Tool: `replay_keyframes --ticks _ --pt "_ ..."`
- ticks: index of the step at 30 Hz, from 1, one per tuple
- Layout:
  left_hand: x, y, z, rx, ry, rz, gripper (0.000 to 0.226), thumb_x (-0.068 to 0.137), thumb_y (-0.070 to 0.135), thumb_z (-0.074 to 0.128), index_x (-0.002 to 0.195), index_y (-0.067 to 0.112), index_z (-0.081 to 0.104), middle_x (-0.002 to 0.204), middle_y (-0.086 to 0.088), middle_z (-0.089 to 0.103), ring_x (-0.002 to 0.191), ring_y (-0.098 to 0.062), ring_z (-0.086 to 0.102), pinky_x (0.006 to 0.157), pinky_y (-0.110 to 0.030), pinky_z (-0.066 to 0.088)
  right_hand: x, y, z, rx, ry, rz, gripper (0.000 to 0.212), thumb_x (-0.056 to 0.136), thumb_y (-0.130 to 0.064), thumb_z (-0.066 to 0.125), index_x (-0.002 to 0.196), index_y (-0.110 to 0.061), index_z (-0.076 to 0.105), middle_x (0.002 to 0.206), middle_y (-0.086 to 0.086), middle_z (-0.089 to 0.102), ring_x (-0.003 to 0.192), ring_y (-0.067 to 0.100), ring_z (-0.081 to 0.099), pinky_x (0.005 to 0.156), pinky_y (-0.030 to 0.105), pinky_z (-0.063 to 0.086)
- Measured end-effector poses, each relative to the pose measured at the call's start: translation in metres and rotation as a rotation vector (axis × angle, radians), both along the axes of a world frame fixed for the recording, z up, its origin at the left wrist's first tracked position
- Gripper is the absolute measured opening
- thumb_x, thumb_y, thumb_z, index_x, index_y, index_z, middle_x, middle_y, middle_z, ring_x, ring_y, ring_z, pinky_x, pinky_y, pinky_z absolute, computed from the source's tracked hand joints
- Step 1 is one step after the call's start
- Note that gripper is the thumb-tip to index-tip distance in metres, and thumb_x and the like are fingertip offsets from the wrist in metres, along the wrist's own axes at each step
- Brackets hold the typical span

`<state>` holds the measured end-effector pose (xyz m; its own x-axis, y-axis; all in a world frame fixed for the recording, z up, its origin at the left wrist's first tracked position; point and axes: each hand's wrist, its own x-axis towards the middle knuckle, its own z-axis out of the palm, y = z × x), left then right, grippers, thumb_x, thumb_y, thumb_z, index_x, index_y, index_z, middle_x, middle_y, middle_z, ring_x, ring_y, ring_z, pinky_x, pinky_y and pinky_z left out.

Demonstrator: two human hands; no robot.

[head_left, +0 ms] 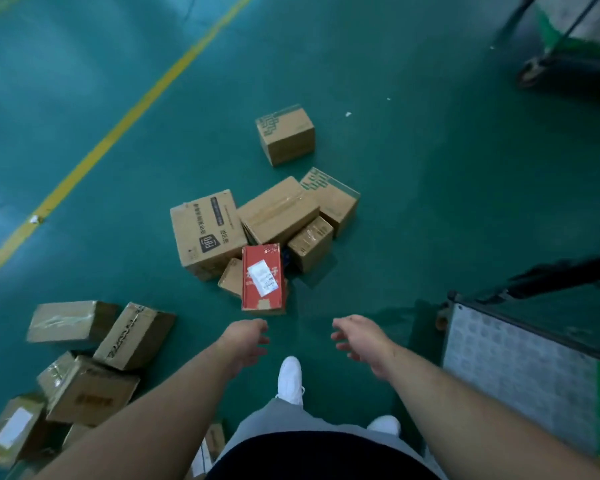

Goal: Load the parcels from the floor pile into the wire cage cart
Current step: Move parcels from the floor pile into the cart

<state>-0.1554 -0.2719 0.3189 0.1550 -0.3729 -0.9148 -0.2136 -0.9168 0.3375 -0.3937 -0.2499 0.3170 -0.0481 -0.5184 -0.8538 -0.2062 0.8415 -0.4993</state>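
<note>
A pile of brown cardboard parcels (278, 213) lies on the green floor ahead of me. A red box with a white label (263, 277) lies at its near edge. A single brown box (286, 135) stands apart, farther off. My left hand (248, 337) and my right hand (357, 337) reach forward side by side just short of the red box, fingers loose, holding nothing. The cart's metal floor plate (513, 368) is at my right, with its dark frame bar (565, 273) above it.
Several more brown parcels (94, 365) lie scattered at the lower left. A yellow line (118, 123) crosses the floor diagonally at the left. Another wheeled cart (568, 50) stands at the top right. My white shoes (290, 379) are on the floor below my hands.
</note>
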Motion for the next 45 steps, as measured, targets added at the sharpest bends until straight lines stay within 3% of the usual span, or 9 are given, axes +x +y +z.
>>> replay_keyframes --ticks 5,12,14,19,24,33,39,45 --pt "0.005 -0.035 -0.002 0.006 0.014 0.045 0.030 0.102 0.030 0.051 0.123 0.011 0.061 0.110 -0.008 0.067 0.099 -0.026 0.066 0.088 -0.040 0.051 0.001 -0.025 0.008 0.025 0.035 0.021 0.024 0.103 -0.037 0.053 0.112 -0.017 0.062 0.109 0.003 0.072 0.091 0.016 0.066 0.077 0.030 0.048" --pt "-0.051 -0.083 -0.004 0.038 0.081 0.078 0.035 0.100 0.028 0.058 0.130 0.013 0.050 0.117 -0.010 0.067 0.104 -0.029 0.066 0.095 -0.044 0.052 -0.056 -0.068 -0.009 0.072 0.086 -0.039 0.021 0.102 -0.033 0.054 0.109 -0.015 0.063 0.108 0.005 0.071 0.101 0.023 0.068 0.092 0.040 0.054" --pt "-0.068 -0.103 -0.008 0.035 0.082 0.094 0.035 0.099 0.028 0.060 0.128 0.012 0.050 0.117 -0.011 0.067 0.105 -0.030 0.066 0.097 -0.046 0.052 -0.074 -0.090 -0.017 0.079 0.081 -0.014 0.021 0.102 -0.033 0.054 0.110 -0.016 0.064 0.108 0.005 0.071 0.099 0.022 0.067 0.088 0.038 0.053" --pt "-0.098 -0.153 -0.001 -0.008 0.051 0.170 0.023 0.099 0.027 0.058 0.115 0.010 0.060 0.114 -0.012 0.070 0.104 -0.029 0.068 0.081 -0.038 0.051 -0.117 -0.159 -0.022 0.065 0.069 0.139 0.020 0.101 -0.032 0.052 0.109 -0.017 0.062 0.108 0.005 0.070 0.093 0.020 0.064 0.080 0.033 0.050" --pt "-0.107 -0.182 0.000 -0.008 0.103 0.307 0.023 0.101 0.028 0.056 0.117 0.012 0.061 0.116 -0.011 0.071 0.111 -0.031 0.067 0.104 -0.046 0.051 -0.140 -0.239 -0.025 0.032 0.149 0.228 0.020 0.102 -0.027 0.050 0.108 -0.011 0.061 0.103 0.006 0.068 0.083 0.019 0.057 0.067 0.030 0.042" --pt "-0.055 -0.245 -0.020 0.053 0.072 0.501 0.030 0.100 0.026 0.058 0.123 0.006 0.059 0.111 -0.011 0.070 0.103 -0.028 0.067 0.081 -0.039 0.052 -0.093 -0.344 -0.032 0.088 0.189 0.474 0.021 0.103 -0.030 0.049 0.110 -0.015 0.061 0.109 0.005 0.069 0.093 0.019 0.063 0.076 0.032 0.047" --pt "-0.018 -0.319 -0.052 0.063 0.026 0.420 0.026 0.101 0.028 0.053 0.114 0.008 0.063 0.107 -0.011 0.072 0.099 -0.028 0.068 0.090 -0.043 0.054 -0.065 -0.408 -0.052 0.110 0.259 0.474 0.018 0.102 -0.027 0.051 0.103 -0.013 0.063 0.104 0.005 0.070 0.082 0.016 0.059 0.067 0.029 0.043" --pt "-0.008 -0.379 -0.097 0.103 0.001 0.423 0.020 0.104 0.021 0.050 0.098 0.008 0.065 0.099 -0.010 0.071 0.091 -0.025 0.066 0.078 -0.034 0.051 -0.060 -0.451 -0.112 0.179 0.306 0.483 0.021 0.098 -0.026 0.052 0.103 -0.010 0.066 0.104 0.014 0.073 0.078 0.020 0.057 0.069 0.032 0.044"
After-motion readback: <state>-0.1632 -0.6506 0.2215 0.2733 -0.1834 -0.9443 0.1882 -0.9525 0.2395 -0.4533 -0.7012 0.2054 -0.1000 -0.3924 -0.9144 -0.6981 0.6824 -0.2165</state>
